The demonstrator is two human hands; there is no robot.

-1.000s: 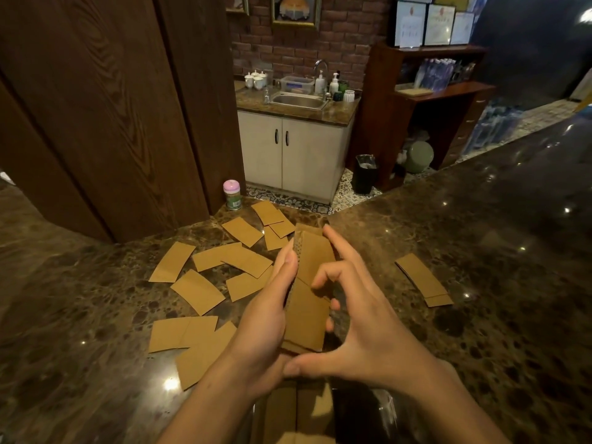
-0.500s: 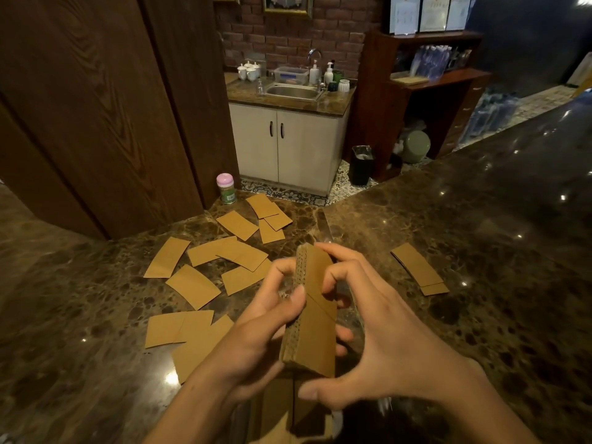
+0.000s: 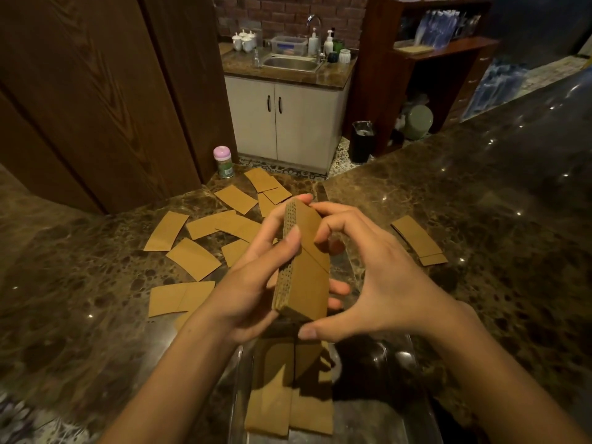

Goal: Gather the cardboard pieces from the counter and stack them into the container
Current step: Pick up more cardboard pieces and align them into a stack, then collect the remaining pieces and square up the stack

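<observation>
A thick stack of brown cardboard pieces stands on edge between both hands, above the clear container. My left hand grips the stack from the left, thumb across its corrugated edge. From the right, my right hand cups it, fingertips on the top face and thumb under the near end. Two rows of cardboard lie inside the container. Several loose pieces are scattered on the marble counter to the left, and a small pile lies to the right.
A pink-lidded jar stands at the counter's far edge by the wooden panel. Beyond the counter are a sink cabinet, a black bin and wooden shelves.
The stack has been squared up and turned more on edge between my hands. It has come nearer, over the container, and the view has tilted downward.
</observation>
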